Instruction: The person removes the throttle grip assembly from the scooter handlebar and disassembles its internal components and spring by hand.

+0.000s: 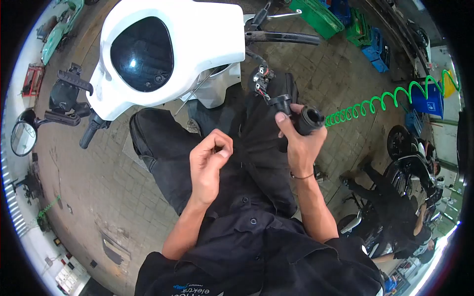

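My right hand [302,144] is closed around a black throttle grip [311,119], its hollow round end facing up. A black collar [281,103] sits beside my thumb, and wires with several connectors [262,79] run from it toward the scooter. My left hand [210,157] hovers over my lap with its fingers curled in and the thumb against them; whether something small is between them is hidden. In front of me stands a white scooter front [207,29] with a dark display [143,54]. Its bare handlebar end [284,37] sticks out to the right.
At left are the scooter's other grip [90,132] and a round mirror [23,138]. A green coiled hose [390,98] stretches off to the right. Green crates [316,17] and a blue bin [427,100] stand behind. A person [395,217] crouches by a motorcycle [412,167].
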Demonstrator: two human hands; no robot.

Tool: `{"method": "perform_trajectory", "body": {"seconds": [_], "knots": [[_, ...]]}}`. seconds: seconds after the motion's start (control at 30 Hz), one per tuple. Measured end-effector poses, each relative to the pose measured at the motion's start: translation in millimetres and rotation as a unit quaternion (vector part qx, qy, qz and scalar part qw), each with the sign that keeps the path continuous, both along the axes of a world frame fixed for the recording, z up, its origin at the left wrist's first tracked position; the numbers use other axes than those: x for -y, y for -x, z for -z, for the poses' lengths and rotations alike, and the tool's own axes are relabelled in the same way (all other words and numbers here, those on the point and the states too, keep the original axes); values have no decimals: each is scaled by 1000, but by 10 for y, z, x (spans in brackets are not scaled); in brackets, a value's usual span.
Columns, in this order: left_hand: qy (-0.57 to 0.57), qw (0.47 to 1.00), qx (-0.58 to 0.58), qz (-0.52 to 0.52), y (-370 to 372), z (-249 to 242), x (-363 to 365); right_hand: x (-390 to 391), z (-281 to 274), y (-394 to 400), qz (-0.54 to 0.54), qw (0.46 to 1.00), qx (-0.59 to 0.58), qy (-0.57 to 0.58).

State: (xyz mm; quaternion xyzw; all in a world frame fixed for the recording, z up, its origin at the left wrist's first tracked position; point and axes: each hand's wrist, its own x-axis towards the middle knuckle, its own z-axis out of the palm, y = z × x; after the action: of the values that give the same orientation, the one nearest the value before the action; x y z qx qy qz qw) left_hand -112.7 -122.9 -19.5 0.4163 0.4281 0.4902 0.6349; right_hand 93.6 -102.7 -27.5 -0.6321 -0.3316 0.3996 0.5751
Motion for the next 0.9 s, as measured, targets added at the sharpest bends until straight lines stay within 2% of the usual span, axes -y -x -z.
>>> {"method": "perform_trajectory", "body": {"seconds": [0.03,0.07,0.13,0.17,0.23,0.27,0.3,0.37,0.53,0.67,0.9], "knots": [[-23,999,-41,-19,-93,-69,-20,17,-52,11,10,998,50,-29],[-19,999,-26,-44,-155,-81,-46,21,-116,21,10,998,52,-30],[-45,994,-78,-60,-310,-236,-144,29,-252,59,6,988,126,-91],[-46,994,-77,-60,-354,-243,-207,39,-307,77,12,986,141,-85],[-126,975,-174,-46,-414,-248,-369,8,-231,56,5,975,179,-130],[-129,975,-174,-48,-434,-256,-460,-19,-205,51,-1,961,216,-174],[-193,957,-212,-52,-457,-268,-550,-41,-240,60,-5,954,235,-189],[-285,924,-246,-65,-510,-310,-695,-76,-268,72,-2,951,239,-195],[-286,931,-223,-49,-471,-298,-815,-132,-312,103,9,950,243,-195],[-236,950,-196,-61,-476,-279,-764,-182,-208,120,12,956,190,-223],[-271,936,-199,-105,-516,-141,-666,-200,-223,121,-14,966,97,-239]]}}
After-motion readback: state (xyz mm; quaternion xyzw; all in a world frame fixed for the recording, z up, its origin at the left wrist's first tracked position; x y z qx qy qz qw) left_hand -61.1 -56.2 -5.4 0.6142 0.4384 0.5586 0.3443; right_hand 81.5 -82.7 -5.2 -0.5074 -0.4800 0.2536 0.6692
